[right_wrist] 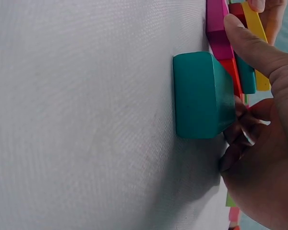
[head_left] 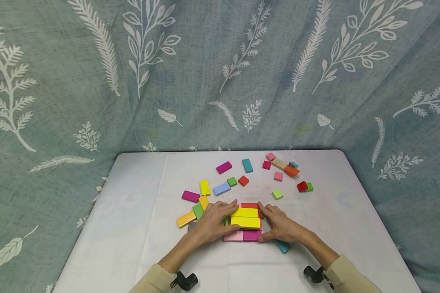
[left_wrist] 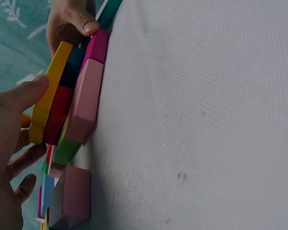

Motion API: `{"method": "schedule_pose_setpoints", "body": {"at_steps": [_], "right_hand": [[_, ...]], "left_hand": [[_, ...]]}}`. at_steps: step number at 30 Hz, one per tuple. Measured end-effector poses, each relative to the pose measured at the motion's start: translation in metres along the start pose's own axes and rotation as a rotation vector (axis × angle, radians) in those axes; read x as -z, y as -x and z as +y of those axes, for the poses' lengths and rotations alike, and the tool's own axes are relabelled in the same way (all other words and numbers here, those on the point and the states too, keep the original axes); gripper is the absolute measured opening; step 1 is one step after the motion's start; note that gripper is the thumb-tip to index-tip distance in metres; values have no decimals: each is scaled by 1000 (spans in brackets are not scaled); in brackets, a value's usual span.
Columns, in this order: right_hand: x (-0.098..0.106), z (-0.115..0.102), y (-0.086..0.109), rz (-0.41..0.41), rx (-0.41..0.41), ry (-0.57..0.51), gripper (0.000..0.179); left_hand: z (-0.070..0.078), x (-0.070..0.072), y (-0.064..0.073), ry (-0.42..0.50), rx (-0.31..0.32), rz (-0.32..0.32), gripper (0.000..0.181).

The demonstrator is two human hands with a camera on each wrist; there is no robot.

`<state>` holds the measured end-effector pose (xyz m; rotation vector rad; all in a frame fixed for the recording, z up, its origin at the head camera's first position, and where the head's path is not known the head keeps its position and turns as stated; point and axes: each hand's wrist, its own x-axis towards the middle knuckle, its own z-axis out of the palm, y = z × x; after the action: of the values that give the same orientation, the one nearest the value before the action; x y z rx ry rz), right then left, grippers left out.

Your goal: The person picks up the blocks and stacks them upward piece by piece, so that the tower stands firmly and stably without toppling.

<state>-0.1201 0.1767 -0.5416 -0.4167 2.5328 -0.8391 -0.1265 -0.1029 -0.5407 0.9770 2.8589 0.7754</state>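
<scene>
Two bare hands work at a small stack of coloured blocks (head_left: 245, 223) in the lower centre of the frame, on a worktop (head_left: 106, 248) covered in white cloth. Two yellow blocks (head_left: 245, 213) lie side by side on top. Beneath them, the left wrist view shows a red block (left_wrist: 56, 115) and a dark teal block (left_wrist: 73, 66). At the near base, a pink block (head_left: 233, 236) and a magenta block (head_left: 252, 236) meet end to end.

The left hand (head_left: 213, 221) comes in from the lower left and holds the yellow blocks, its thumb on the near side and its index finger at the far side. The right hand (head_left: 284, 226) is at the stack's right side, thumb and index finger spread wide, the thumb touching the near right corner by the magenta block. A loose teal block (head_left: 282, 247) lies just beside that hand.

Other loose blocks are scattered across the upper centre of the worktop, among them a blue block (head_left: 221, 188), a light green block (head_left: 277, 194) and an orange block (head_left: 291, 171). Beige sleeves (head_left: 352, 276) enter from the bottom edge. A grey-green curtain (head_left: 201, 69) with white leaf patterns fills the upper half.
</scene>
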Motion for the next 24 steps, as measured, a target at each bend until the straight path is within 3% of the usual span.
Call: {"method": "schedule_pose_setpoints", "body": {"at_steps": [16,20,24], "right_hand": [[4,0,0,-11,31,-4,119],[3,1,0,-10,36,-8,119],[2,2,-1,-9,34,-11,119]], "left_hand": [[2,0,2,1,25,14,75],[-11,13,-3,81,39,39,71],[-38,30,-13,87,115,132,59]]}}
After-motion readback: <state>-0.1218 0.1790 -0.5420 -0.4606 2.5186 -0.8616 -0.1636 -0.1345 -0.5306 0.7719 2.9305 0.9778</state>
